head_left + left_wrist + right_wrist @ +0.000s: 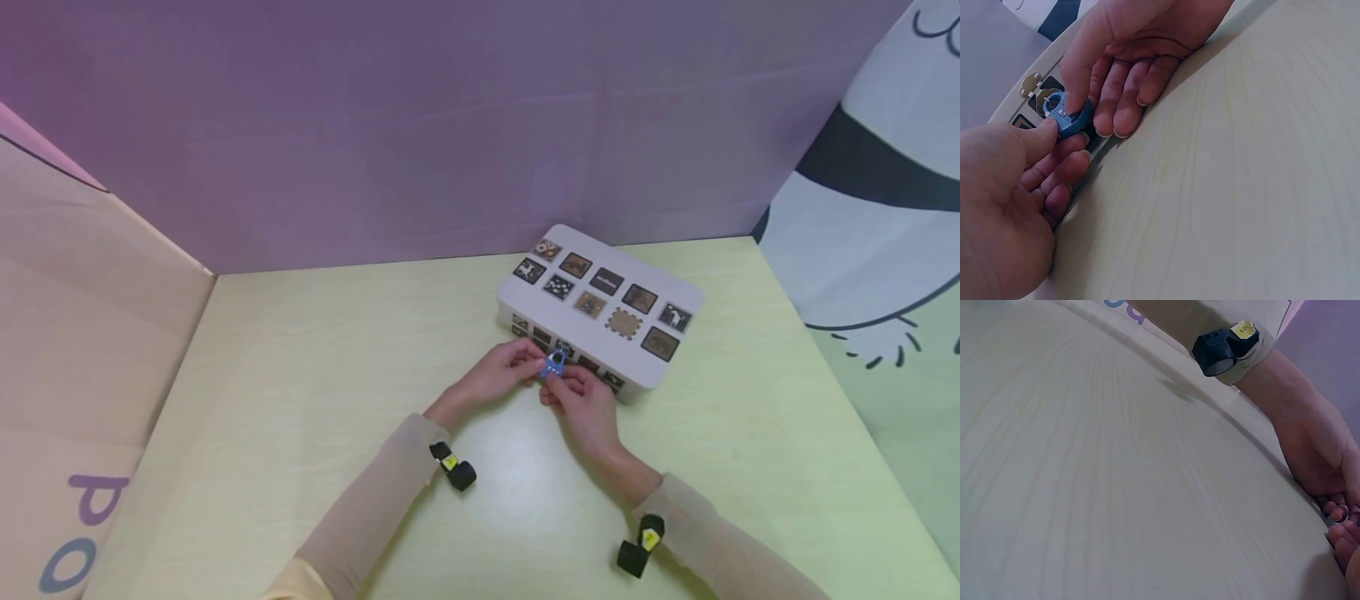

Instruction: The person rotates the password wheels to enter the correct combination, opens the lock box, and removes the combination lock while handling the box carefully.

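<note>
A small blue padlock (554, 365) hangs at the front side of a white box (573, 321), by the box's metal clasp (1031, 84). In the left wrist view, the shackle of the padlock (1071, 122) passes by the clasp, and small dials show on its body. My left hand (498, 372) pinches the padlock from the left with thumb and fingers. From the right, my right hand (589, 410) grips it too, thumb on the front of its body. Only the edge of my right hand (1349, 553) enters the right wrist view, where the padlock is mostly hidden.
The box stands lid down on a pale wood-grain table (300, 375), its top covered with square pictures. A purple partition (450, 133) rises behind the table, with printed panels to the left and right. Each sleeve carries a black wrist camera (454, 467).
</note>
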`<state>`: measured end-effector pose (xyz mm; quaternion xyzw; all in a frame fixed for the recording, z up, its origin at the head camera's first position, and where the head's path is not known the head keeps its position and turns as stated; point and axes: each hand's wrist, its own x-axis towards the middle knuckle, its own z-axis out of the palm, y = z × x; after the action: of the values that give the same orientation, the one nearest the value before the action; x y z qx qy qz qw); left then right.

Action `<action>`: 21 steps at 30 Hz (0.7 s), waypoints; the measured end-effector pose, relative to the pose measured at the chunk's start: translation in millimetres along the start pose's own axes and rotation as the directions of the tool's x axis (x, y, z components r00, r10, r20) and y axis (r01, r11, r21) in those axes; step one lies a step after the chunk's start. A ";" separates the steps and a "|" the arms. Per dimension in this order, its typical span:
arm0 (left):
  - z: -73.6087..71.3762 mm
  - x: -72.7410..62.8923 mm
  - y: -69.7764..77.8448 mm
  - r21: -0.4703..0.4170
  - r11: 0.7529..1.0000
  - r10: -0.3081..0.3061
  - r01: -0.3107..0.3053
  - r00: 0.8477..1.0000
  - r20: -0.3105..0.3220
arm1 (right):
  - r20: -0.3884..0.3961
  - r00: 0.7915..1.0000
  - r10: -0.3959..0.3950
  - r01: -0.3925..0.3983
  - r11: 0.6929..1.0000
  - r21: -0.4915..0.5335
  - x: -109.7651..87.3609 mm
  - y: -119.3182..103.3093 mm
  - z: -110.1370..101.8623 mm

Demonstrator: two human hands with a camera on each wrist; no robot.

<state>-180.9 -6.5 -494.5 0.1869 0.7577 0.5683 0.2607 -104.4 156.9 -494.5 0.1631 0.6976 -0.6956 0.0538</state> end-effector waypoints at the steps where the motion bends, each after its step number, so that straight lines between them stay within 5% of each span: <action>1: 0.0 0.2 -0.1 0.000 1.000 -0.001 0.001 1.000 0.000 | -0.002 1.000 0.001 -0.001 1.000 0.000 0.4 0.3 0.0; 21: 0.7 0.2 0.5 0.006 1.000 0.003 -0.003 1.000 -0.004 | -0.001 1.000 0.002 -0.002 1.000 0.012 -0.2 -0.2 -0.4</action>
<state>-180.6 -5.6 -494.2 0.1877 0.7598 0.5665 0.2580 -104.2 157.3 -494.2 0.1645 0.6933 -0.6996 0.0535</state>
